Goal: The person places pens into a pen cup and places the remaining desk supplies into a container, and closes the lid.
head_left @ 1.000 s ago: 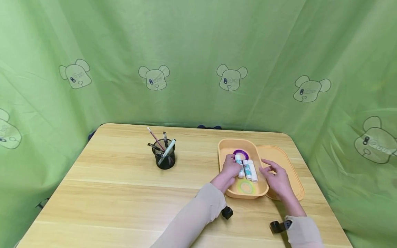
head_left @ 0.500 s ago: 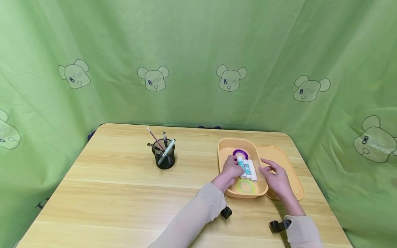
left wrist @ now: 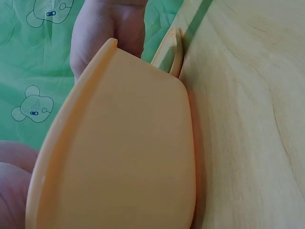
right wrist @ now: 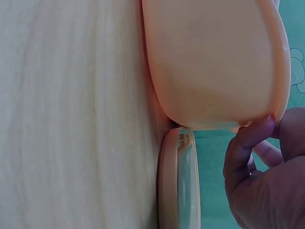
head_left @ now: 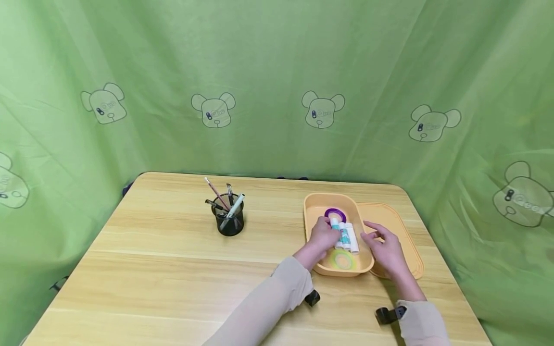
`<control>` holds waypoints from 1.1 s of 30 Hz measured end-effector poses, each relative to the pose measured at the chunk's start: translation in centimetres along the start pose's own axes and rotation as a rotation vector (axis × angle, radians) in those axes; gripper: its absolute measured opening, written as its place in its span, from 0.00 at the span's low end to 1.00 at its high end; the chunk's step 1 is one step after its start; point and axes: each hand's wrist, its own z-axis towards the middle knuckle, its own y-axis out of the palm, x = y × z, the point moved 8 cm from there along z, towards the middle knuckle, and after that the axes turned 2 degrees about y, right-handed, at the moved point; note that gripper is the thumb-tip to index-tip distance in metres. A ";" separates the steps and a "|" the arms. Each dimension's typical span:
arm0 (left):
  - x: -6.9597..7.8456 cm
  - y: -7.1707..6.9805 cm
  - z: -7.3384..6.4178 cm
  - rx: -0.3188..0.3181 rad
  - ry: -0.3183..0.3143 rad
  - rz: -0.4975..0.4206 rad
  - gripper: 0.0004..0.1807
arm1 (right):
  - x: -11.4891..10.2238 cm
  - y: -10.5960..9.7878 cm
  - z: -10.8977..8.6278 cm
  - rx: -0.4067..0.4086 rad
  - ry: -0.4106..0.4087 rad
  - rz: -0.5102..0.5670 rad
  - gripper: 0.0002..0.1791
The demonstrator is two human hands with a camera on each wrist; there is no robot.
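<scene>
In the head view, a peach plastic box (head_left: 313, 204) holds three white glue sticks lying side by side, some with teal labels. My left hand (head_left: 322, 236) reaches into the box and grips the leftmost glue stick (head_left: 335, 224), partly covering it. Beside that lie the middle glue stick (head_left: 345, 235) and the right glue stick (head_left: 352, 239). My right hand (head_left: 387, 250) holds the box's right rim; the right wrist view shows its curled fingers (right wrist: 250, 138) at the rim. The left wrist view shows mainly the box's outer wall (left wrist: 128, 138).
A purple ring (head_left: 335, 210) and a yellow-green ring (head_left: 344, 260) lie in the box. The peach lid (head_left: 402, 235) sits on the table right of it, partly under the right hand. Left stands a black mesh pen holder (head_left: 231, 225) with pens and a pencil.
The leftmost glue stick has shifted slightly right, against the middle one, with my left hand moving along. My right hand stays at the box's rim.
</scene>
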 end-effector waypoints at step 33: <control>3.0 -2.6 -1.8 -0.110 0.127 0.140 0.28 | 0.1 0.0 -0.2 -0.012 0.030 -0.024 0.29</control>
